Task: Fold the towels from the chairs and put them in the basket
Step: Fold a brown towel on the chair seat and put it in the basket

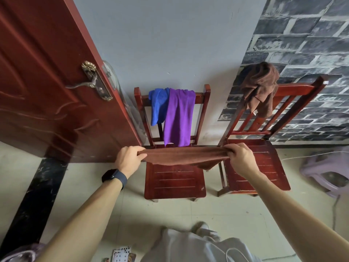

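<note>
A brown towel (182, 157) is stretched flat between my hands above the seat of the middle chair (174, 181). My left hand (129, 160) pinches its left end, and my right hand (241, 159) grips its right end. A blue towel (158, 105) and a purple towel (178, 118) hang over that chair's backrest. A second brown towel (261, 87) is bunched on the back corner of the right chair (264, 165). No basket is in view.
A red door (47, 82) stands open on the left, close to the middle chair. A pale plastic stool (328, 173) sits at the right edge. Playing cards (122, 255) lie on the tiled floor near my feet.
</note>
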Tool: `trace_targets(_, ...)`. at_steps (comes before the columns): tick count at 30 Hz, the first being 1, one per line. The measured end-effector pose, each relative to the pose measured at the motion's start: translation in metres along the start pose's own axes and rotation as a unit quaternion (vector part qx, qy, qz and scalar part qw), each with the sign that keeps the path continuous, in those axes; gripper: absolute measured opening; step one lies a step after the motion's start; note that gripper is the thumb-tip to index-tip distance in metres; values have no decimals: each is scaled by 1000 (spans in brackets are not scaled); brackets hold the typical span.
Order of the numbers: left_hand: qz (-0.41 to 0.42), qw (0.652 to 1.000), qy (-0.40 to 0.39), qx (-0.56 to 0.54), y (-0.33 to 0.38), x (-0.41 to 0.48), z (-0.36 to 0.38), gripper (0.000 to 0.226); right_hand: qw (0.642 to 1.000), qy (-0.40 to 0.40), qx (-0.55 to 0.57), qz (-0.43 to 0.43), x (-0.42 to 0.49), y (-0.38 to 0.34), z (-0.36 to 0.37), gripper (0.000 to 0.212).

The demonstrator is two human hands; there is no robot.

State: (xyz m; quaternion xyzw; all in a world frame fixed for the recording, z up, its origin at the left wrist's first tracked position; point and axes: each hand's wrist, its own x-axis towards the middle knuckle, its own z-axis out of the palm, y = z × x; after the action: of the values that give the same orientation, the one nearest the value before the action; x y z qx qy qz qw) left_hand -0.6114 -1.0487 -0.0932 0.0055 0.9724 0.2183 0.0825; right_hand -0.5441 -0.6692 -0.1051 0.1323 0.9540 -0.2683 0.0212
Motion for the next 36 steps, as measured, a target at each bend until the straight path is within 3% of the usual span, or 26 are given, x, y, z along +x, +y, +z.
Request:
trace_targets(4, -4, 995, -74, 64, -26, -25, 33, 27, 997, -39, -63, 11, -33, 20, 32, 27)
trace_targets(8, 72, 962, -140, 223, -60, -51, 48, 28, 987, -126, -94, 27, -68, 34, 58, 22)
trace_targets(10, 91, 954, -156, 240, -69, -58, 51, 29, 984, -149, -89, 26, -77, 38, 65, 19)
trace_targets(14, 11, 980, -162, 114, -88, -56, 56, 8, 986, -147, -46, 66, -76, 38, 75, 19)
trace_targets(16, -13, 984, -161, 80, -95, -48, 62, 15, 987, -136, -27, 87, -67, 34, 81, 20)
trace_targets(19, -26, 981, -146, 124, -94, -26, 67, 13, 985, -125, -20, 121, -39, 29, 95, 16)
trace_targets(23, -15, 972, -125, 200, -96, 21, 97, 30, 986, -109, -36, 125, 18, 36, 132, 16)
trace_targets(27, -32, 973, -112, 201, -106, 71, 144, 31, 983, -122, -88, 110, 75, 59, 181, 18)
trace_targets(33, -157, 983, -57, 82, -119, 151, 215, 23, 986, -72, -63, 139, 151, 83, 245, 24)
trace_targets(36, -197, 979, -30, -37, -134, 187, 247, 16, 987, -45, -21, 150, 181, 87, 269, 24)
